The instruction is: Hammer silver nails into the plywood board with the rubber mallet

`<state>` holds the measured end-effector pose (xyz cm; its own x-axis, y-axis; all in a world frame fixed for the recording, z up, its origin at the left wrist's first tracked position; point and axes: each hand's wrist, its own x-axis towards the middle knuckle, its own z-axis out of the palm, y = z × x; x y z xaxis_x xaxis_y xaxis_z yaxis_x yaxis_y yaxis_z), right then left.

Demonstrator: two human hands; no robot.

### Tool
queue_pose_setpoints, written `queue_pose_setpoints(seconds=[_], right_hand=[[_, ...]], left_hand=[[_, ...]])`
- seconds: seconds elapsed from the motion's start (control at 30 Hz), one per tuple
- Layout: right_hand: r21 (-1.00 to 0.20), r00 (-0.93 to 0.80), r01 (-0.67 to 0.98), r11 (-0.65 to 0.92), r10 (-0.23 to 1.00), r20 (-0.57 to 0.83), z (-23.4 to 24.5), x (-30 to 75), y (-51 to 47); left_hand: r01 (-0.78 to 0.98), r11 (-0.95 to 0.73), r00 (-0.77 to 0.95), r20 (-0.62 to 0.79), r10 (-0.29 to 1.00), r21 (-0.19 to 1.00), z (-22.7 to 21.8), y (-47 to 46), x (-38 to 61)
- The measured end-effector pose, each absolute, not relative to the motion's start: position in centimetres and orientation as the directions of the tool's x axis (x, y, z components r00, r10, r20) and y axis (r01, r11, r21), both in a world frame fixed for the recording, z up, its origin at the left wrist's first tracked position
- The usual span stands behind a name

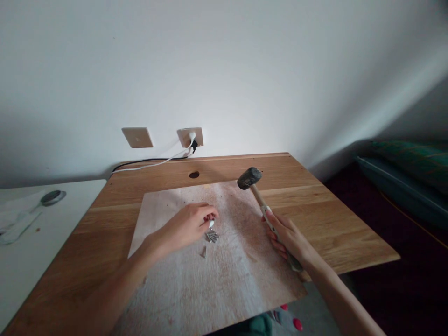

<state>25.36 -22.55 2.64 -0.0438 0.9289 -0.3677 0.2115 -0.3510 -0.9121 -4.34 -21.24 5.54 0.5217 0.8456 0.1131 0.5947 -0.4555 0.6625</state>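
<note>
My right hand (285, 235) is closed round the wooden handle of a hammer (258, 191), whose dark head is raised above a thin light board (224, 270) lying on the wooden desk (322, 219). My left hand (191, 224) rests on the board with its fingertips pinched over a small pile of metal nails (212, 236). What the fingertips grip is too small to name. One loose nail (203, 253) lies just below the pile.
A wall socket (191, 136) with a white plug and cables sits behind the desk, beside a blank plate (137, 137). A round cable hole (193, 174) is in the desk. A white table (31, 242) with a grey ring stands at the left. Bedding lies at the right.
</note>
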Motion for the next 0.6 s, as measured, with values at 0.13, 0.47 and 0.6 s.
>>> queue_pose_setpoints(seconds=[0.13, 0.47, 0.6], right_hand=[[-0.890, -0.069, 0.288, -0.353, 0.919, -0.387, 3.0, 25.5, -22.1], [-0.858, -0.088, 0.451, -0.244, 0.945, -0.314, 3.2, 26.7, -22.0], [-0.816, -0.140, 0.546, -0.188, 0.941, -0.310, 3.8, 27.7, -21.5]], left_hand=[[0.466, -0.439, 0.471, 0.206, 0.858, 0.768, 4.0, -17.5, -3.4], [0.446, -0.500, 0.389, 0.342, 0.855, 0.743, 1.4, -12.4, -0.1], [0.447, -0.516, 0.400, 0.354, 0.846, 0.730, 1.4, -11.7, 0.5]])
